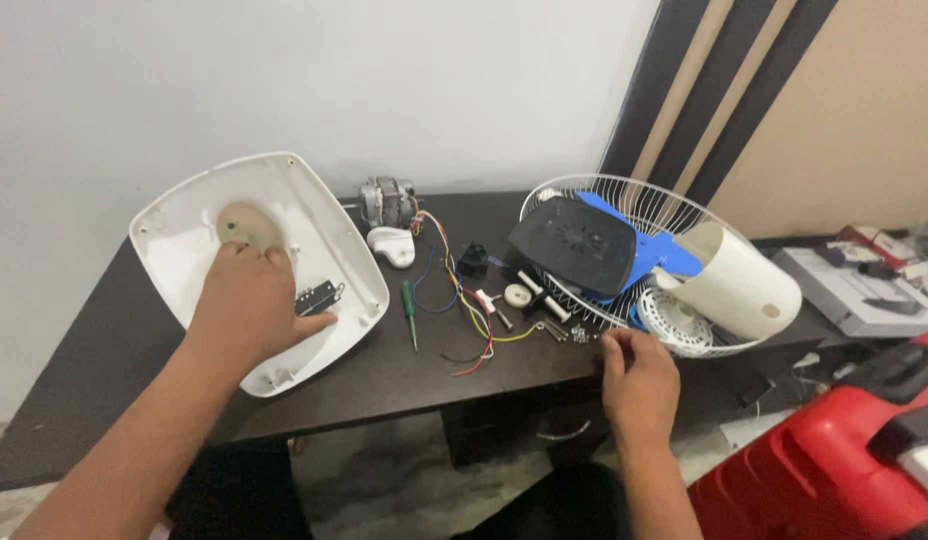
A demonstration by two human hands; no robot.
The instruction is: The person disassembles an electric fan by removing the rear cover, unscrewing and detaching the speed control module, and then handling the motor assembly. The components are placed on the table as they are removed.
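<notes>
My left hand (249, 305) rests palm down inside a white plastic fan base shell (179, 215) lying open side up on the dark table (104, 340). Its fingers touch a round beige disc (246, 225) and its thumb lies by a small black switch part (319, 296). My right hand (639, 375) sits at the table's front edge, fingertips closed near several small screws (581, 335). A green screwdriver (409, 308), a fan motor (387, 201) and coloured wires (464, 315) lie between the hands.
A white wire fan guard (624, 195) on the right holds a black cover (574, 245), blue blades (659, 250) and a cream housing (739, 285). A red case (834, 450) stands at the lower right. A low shelf with clutter (869, 285) is at the far right.
</notes>
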